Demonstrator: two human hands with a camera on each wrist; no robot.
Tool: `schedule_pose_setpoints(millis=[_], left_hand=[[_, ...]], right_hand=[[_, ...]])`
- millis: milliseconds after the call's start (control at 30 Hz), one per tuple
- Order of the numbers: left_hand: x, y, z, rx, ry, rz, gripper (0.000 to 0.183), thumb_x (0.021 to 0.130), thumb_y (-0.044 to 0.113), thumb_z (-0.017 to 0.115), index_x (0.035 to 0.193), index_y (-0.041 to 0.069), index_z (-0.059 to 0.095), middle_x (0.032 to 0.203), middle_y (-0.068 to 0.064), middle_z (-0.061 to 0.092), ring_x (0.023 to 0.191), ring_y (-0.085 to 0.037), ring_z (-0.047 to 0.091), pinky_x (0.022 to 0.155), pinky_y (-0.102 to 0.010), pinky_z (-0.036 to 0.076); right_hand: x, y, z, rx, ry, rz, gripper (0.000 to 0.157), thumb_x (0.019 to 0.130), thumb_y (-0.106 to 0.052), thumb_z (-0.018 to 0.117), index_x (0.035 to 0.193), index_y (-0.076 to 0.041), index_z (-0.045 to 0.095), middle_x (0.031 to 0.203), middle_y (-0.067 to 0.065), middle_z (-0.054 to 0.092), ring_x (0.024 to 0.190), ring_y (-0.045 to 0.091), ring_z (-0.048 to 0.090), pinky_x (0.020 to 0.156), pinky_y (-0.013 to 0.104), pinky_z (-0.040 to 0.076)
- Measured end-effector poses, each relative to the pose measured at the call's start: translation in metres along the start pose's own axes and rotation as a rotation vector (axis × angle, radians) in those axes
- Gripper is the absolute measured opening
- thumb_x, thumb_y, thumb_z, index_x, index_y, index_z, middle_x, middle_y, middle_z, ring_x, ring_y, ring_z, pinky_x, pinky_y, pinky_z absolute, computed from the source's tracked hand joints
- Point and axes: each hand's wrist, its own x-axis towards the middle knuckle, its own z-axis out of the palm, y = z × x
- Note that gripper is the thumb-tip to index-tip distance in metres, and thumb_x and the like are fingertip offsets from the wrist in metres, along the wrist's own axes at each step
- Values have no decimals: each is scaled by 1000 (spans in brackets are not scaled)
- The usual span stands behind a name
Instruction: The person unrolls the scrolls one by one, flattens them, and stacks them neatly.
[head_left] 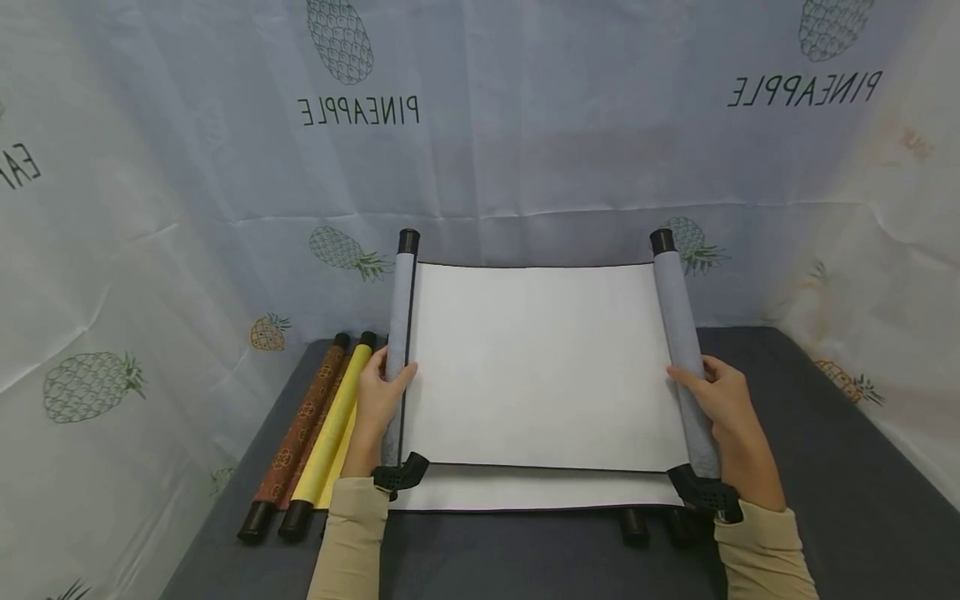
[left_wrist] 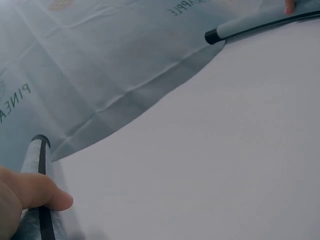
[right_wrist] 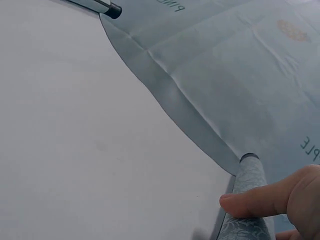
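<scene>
A partly unrolled hanging scroll (head_left: 536, 367) with blank white paper is held up between two grey-blue rolled ends with black caps. My left hand (head_left: 380, 402) grips the left roll (head_left: 401, 300), thumb on the front. Around the thicker right roll (head_left: 671, 292) curl the fingers of my right hand (head_left: 723, 402), its thumb lying across the front. In the left wrist view the left thumb (left_wrist: 45, 192) crosses a dark strip on the roll. A pale floral pattern covers the right roll (right_wrist: 245, 225) in the right wrist view. Behind the paper, some fingers are hidden.
Under the raised scroll, another white sheet (head_left: 525, 490) lies on the dark grey table (head_left: 480, 554), with black roller caps (head_left: 634, 528) at its right. Brown patterned (head_left: 300, 425) and yellow (head_left: 333, 425) rolled scrolls lie at the left. A pineapple-printed curtain (head_left: 525, 150) hangs behind.
</scene>
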Motion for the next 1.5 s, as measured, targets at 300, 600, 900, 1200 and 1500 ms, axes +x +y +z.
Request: schedule_pose_setpoints(millis=[300,600,900,1200,1500], left_hand=[[1,-1,-1,-25,-18,1,61,92,15,63,146,-1,37,143,-25,48,128,-38,51,105,-52,44],[1,0,0,-23,2,21,59,91,12,63,144,-4,39,142,-26,48,129,-38,51,106,-52,43],[0,2,-3,-35,-89,42,59,99,11,48,150,-4,22,154,-27,31,142,-40,34,115,-55,31],[-1,2,-3,-82,-195,43,57,103,11,34,153,1,8,156,-25,20,144,-39,25,117,-57,23],[2,-3,-2,-5,-178,-19,58,103,18,36,153,4,12,156,-22,26,141,-36,33,114,-56,30]], right_hand=[[0,2,-5,-7,-58,-1,75,99,-34,45,151,8,11,153,36,22,136,49,30,106,61,30],[1,2,-5,-5,-55,19,73,100,-33,40,151,9,8,153,37,18,137,51,28,107,63,29],[3,3,1,54,86,42,69,97,-30,46,149,8,20,148,36,30,129,47,37,99,59,36],[6,7,2,38,151,37,82,87,-21,68,149,6,21,148,35,32,131,46,37,103,61,34],[5,6,0,5,128,36,85,86,-19,69,149,7,19,147,36,31,129,48,37,103,62,35]])
